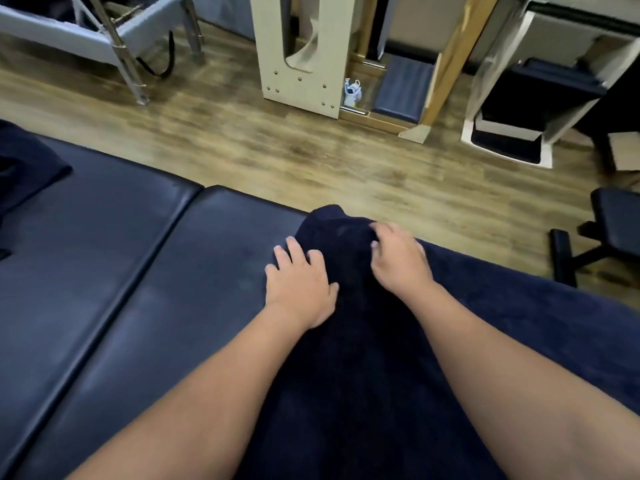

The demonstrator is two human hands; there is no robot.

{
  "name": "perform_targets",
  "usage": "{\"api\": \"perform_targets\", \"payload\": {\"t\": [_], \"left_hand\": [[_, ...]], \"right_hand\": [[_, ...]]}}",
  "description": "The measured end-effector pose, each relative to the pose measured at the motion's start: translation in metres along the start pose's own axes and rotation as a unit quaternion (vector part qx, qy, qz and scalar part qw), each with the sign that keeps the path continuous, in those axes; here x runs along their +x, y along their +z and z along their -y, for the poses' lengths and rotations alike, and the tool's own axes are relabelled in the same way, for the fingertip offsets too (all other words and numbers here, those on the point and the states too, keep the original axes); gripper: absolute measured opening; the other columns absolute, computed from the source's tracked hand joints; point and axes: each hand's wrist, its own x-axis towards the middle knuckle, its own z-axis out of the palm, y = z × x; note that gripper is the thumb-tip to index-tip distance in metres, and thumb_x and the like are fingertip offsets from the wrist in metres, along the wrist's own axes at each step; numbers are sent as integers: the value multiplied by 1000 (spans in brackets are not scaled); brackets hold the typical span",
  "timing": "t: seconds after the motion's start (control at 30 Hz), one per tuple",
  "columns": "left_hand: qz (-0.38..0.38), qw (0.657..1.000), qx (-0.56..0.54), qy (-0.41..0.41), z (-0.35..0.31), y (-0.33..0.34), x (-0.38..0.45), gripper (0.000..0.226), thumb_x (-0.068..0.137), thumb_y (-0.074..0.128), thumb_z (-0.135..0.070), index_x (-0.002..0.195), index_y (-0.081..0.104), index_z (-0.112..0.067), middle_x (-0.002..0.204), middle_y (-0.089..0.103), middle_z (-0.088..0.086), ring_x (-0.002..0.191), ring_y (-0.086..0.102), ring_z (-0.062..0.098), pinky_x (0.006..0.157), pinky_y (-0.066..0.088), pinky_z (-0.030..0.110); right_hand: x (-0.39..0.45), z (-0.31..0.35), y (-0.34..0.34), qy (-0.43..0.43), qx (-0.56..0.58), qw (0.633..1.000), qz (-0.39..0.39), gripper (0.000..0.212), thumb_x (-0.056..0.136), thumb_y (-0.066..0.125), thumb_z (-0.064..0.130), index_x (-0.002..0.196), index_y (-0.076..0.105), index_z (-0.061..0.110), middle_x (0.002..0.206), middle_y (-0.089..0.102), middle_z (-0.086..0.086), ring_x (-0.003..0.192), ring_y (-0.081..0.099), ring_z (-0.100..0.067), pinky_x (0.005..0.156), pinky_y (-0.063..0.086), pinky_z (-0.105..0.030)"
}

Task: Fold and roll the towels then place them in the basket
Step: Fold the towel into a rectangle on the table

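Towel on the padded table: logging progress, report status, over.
Left hand flat on navy towel, open. Right hand curled on its bunched far end. No finished roll. No basket visible. Nothing in the way.

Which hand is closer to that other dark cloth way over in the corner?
Left. The left hand rests flat on the towel, on the side toward the dark cloth. The right hand is farther off, curled over the towel's far end.

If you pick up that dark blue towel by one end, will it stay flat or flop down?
It would probably flop: the towel already bunches into soft folds under the right hand. It likely won't slide easily, since its fuzzy pile lies on the padded table. It drapes over the far edge, so it looks limp, not stiff.
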Motion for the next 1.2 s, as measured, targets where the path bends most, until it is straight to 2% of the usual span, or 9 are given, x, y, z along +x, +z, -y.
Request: {"api": "perform_targets", "payload": {"t": [0.13,0.33,0.53,0.6,0.67,0.73,0.83,0.97,1.2], "left_hand": [[-78,981,-172,-48,-8,-29,52,43,98,52,-45,123,44,-10,128,51,18,121,44,38,94,42,49],[-7,911,-380,-159,-19,-51,115,22,89,66,-25,76,56,-11,82,63,6,79,61,29,62,44,31],[-129,688,-687,-192,-16,-58,125,28,89,61,1,80,48,-23,84,50,1,71,44,18,59,43,22],[-157,720,-650,-187,-15,-56,118,33,86,57,5,103,51,-23,96,53,-1,81,51,21,62,47,22],[-139,875,-443,-140,-16,-50,105,50,85,66,-6,127,48,-27,130,47,6,116,47,30,96,46,38],[-160,966,-202,-24,-23,-41,86,55,88,72,-26,136,47,-21,149,33,14,133,35,35,110,33,50],[-83,989,-20,124,-50,-22,48,67,95,44,-65,144,44,-20,153,35,19,138,35,39,112,32,54],[57,993,36,99,-67,3,37,97,83,19,-90,158,-14,-37,166,-21,19,152,-16,46,115,6,72],[30,986,104,127,-124,-10,14,82,100,32,-56,162,3,-10,166,-5,28,152,2,50,119,13,65]], "right_hand": [[3,-54,-20,184,-80,980,20,21,93,41,14,106,57,17,113,63,-8,115,50,-34,92,34,-45],[16,-89,-49,122,-35,991,45,9,96,64,27,102,70,27,109,68,0,114,55,-32,86,32,-42],[7,-82,-43,68,-47,989,-119,18,100,55,23,113,66,17,106,58,-7,100,58,-35,75,44,-39],[4,-79,-35,55,-2,997,-55,33,99,57,26,132,59,23,124,62,-5,115,57,-34,93,48,-45],[-2,-80,-28,33,7,999,16,44,99,57,33,142,50,29,139,57,0,129,51,-29,108,39,-53],[-10,-91,-25,26,-15,998,55,43,102,47,41,145,44,35,146,50,6,139,41,-22,117,22,-60],[-22,-120,-25,114,-53,991,53,44,105,32,51,148,37,40,159,35,6,153,17,-24,115,6,-72],[-42,-163,-41,254,-40,966,40,46,106,25,51,149,36,39,166,20,-3,155,-1,-30,110,6,-79],[-115,-229,-60,216,-38,976,14,57,105,37,51,158,23,36,169,8,3,156,-1,-18,120,9,-65]]}}
